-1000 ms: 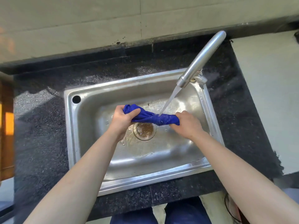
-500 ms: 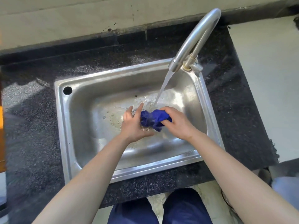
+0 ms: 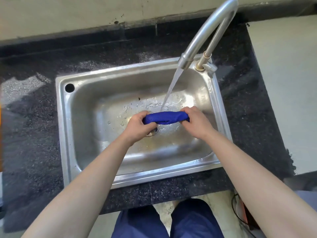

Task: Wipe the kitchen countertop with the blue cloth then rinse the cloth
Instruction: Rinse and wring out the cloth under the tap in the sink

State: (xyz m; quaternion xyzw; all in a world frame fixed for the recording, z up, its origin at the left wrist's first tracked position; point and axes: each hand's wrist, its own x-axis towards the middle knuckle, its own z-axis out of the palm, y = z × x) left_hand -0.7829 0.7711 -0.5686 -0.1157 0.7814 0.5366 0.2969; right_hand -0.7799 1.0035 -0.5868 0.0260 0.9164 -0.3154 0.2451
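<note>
The blue cloth [image 3: 166,117] is stretched into a roll between my two hands, over the drain of the steel sink [image 3: 61,127]. My left hand [image 3: 137,126] grips its left end and my right hand [image 3: 197,123] grips its right end. Water runs from the curved metal faucet [image 3: 205,31] and lands on the middle of the cloth. The drain [image 3: 153,133] is mostly hidden under my left hand. The dark speckled countertop [image 3: 30,134] surrounds the sink.
A pale tiled wall [image 3: 85,12] rises behind the counter. The counter ends at the right, beside a light floor [image 3: 288,83]. My legs in blue trousers [image 3: 193,220] stand below the front edge. An orange object with a black cable [image 3: 243,213] lies at the lower right.
The cloth was bunched between my hands half a second ago. Now my hands have pulled apart and the cloth is stretched out under the stream. The camera has tilted slightly.
</note>
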